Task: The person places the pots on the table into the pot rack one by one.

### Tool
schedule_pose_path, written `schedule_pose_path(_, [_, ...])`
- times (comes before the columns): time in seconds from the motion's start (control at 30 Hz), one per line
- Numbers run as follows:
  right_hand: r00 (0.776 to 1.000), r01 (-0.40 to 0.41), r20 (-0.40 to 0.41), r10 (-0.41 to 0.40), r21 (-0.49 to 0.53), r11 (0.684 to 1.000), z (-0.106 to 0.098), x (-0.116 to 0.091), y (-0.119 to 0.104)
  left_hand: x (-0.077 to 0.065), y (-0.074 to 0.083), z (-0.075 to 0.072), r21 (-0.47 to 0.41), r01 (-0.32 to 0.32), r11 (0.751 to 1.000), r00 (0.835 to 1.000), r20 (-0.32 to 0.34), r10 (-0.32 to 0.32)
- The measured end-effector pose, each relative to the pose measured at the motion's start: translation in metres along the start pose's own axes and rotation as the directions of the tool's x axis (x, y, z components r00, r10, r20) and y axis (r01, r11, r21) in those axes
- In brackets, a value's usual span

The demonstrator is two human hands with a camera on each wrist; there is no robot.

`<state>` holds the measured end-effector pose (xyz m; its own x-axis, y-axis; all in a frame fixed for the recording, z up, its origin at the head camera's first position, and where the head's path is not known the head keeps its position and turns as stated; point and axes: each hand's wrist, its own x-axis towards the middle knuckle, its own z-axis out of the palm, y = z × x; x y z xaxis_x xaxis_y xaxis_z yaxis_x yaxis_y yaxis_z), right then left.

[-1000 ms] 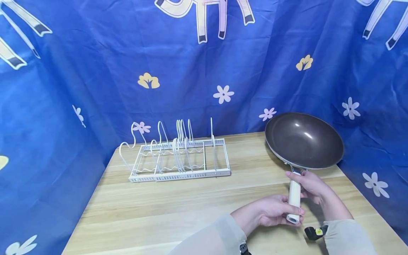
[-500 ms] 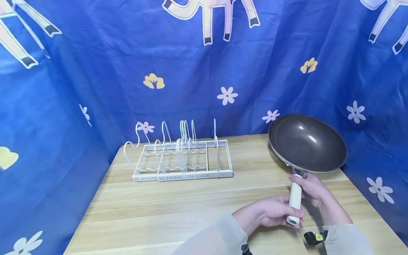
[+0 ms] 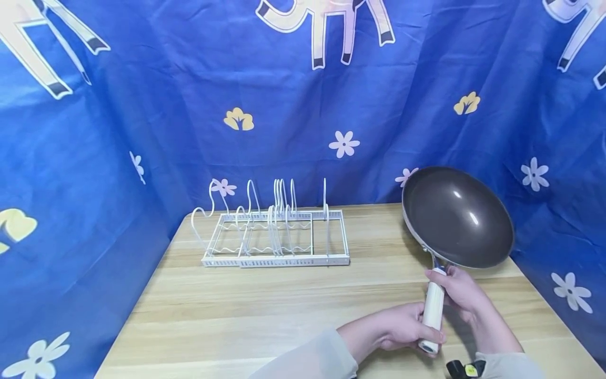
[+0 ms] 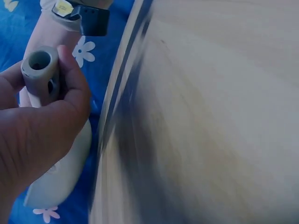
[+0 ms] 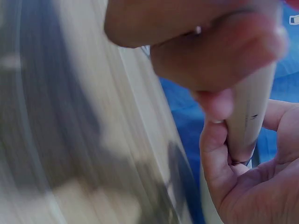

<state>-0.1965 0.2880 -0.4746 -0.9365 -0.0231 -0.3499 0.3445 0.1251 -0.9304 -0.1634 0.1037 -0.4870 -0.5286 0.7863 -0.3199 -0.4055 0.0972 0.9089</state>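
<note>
A frying pan (image 3: 456, 218) with a dark inside and cream handle (image 3: 433, 310) is held tilted above the table's right side. My left hand (image 3: 407, 326) grips the handle near its free end, thumb across the top. Close to the pan, my right hand (image 3: 466, 295) holds the same handle between thumb and fingers. In the left wrist view, the handle's hollow end (image 4: 41, 65) shows between left thumb and fingers, with the pan's pale outside (image 4: 60, 172) beyond. In the right wrist view, blurred fingers cover the upper part of the handle (image 5: 250, 112).
A white wire rack (image 3: 284, 260) with upright dividers stands at the back left of the wooden table (image 3: 265, 310). Blue patterned cloth (image 3: 293, 116) hangs behind and on both sides. A black wrist camera (image 3: 456, 369) sits at my right cuff.
The pan and both hands have moved a little toward me, and the pan leans more steeply. The whole head view has shifted, so the rack appears farther right. Both grips stay the same.
</note>
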Motion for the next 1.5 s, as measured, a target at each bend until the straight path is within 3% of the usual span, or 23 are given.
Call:
schedule_pose_path(0.07, [1.0,0.009,-0.012,-0.009,-0.003,1.0,0.005,-0.003,-0.001,-0.007,-0.001,0.0,0.081,-0.034,0.996,0.999,-0.039,0.038])
schedule_pose_path(0.17, [0.999,0.026,-0.029,-0.025,0.011,1.0,0.013,-0.009,-0.007,-0.019,0.0,0.003,0.254,-0.066,0.965,0.988,-0.118,0.099])
schedule_pose_path(0.3, [0.998,0.044,-0.039,-0.042,0.039,0.998,0.021,-0.015,-0.014,-0.034,0.005,0.009,0.467,-0.032,0.884,0.964,-0.217,0.15])
schedule_pose_path(0.4, [0.998,0.054,-0.044,-0.053,0.031,0.998,0.026,-0.019,-0.018,-0.044,0.007,0.01,0.54,-0.001,0.842,0.955,-0.25,0.162])
schedule_pose_path(0.5, [0.997,0.07,-0.044,-0.071,-0.004,0.998,0.031,-0.025,-0.021,-0.054,0.009,0.009,0.592,0.022,0.806,0.956,-0.247,0.156])
schedule_pose_path(0.7, [0.99,0.139,0.027,-0.139,0.016,0.99,0.039,-0.037,-0.026,-0.069,0.004,0.006,0.674,0.007,0.739,0.952,-0.232,0.202])
schedule_pose_path(0.8, [0.979,0.177,0.095,-0.18,0.043,0.983,0.044,-0.043,-0.029,-0.078,0.0,0.007,0.676,-0.004,0.737,0.948,-0.232,0.219])
schedule_pose_path(0.97, [0.958,0.22,0.171,-0.229,0.07,0.973,0.055,-0.053,-0.035,-0.092,-0.004,0.005,0.621,-0.034,0.783,0.947,-0.231,0.224])
schedule_pose_path(1.03, [0.951,0.233,0.19,-0.245,0.083,0.969,0.059,-0.055,-0.037,-0.097,-0.005,0.004,0.601,-0.063,0.797,0.939,-0.234,0.251])
schedule_pose_path(1.17, [0.932,0.258,0.227,-0.281,0.126,0.958,0.067,-0.057,-0.042,-0.106,-0.007,0.003,0.598,-0.097,0.796,0.922,-0.248,0.298])
schedule_pose_path(1.33, [0.891,0.3,0.294,-0.346,0.19,0.935,0.079,-0.06,-0.049,-0.117,-0.008,0.0,0.585,-0.095,0.805,0.91,-0.277,0.309])
schedule_pose_path(1.5, [0.849,0.349,0.353,-0.393,0.185,0.919,0.092,-0.063,-0.059,-0.13,-0.008,-0.001,0.596,-0.102,0.797,0.888,-0.307,0.343])
